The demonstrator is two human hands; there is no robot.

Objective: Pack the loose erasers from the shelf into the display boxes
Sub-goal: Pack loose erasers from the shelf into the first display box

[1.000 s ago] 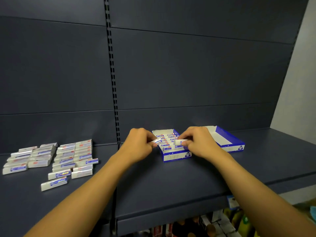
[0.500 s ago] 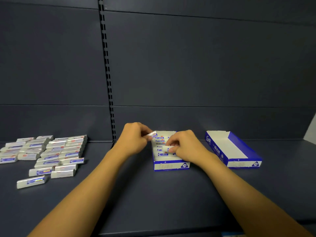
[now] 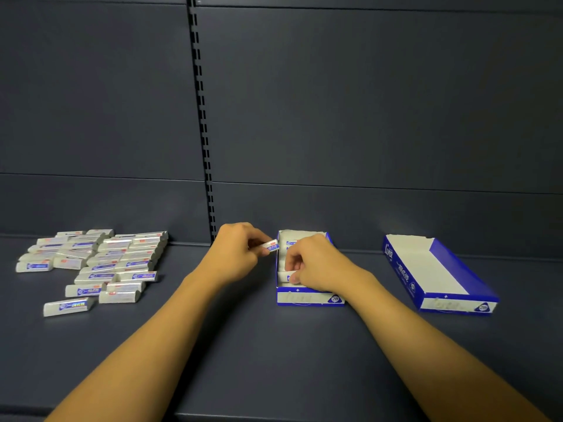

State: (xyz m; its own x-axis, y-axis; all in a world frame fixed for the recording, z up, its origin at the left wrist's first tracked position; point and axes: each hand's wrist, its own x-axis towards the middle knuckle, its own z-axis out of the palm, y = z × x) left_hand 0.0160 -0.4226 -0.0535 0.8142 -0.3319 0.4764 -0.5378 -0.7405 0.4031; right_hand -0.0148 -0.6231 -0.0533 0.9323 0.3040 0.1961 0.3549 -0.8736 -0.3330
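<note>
On the matte dark grey metal shelf (image 3: pixel 274 354) stand two blue-and-white cardboard display boxes: the part-filled box (image 3: pixel 307 296) near the middle, the bare one (image 3: pixel 438 272) toward the right edge. The left hand (image 3: pixel 234 254) pinches one small wrapped rectangular eraser (image 3: pixel 269 247) beside the filled box's far-left corner. The right hand (image 3: pixel 316 263) grips another white eraser (image 3: pixel 289 275) inside it. Roughly thirty silvery loose erasers (image 3: pixel 91 263) lie toward the left edge.

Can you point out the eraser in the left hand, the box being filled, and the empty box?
eraser (image 3: pixel 272 247), head view: its blue label end.
box being filled (image 3: pixel 307 298), head view: its front wall.
empty box (image 3: pixel 422 263), head view: its bare white floor.
</note>
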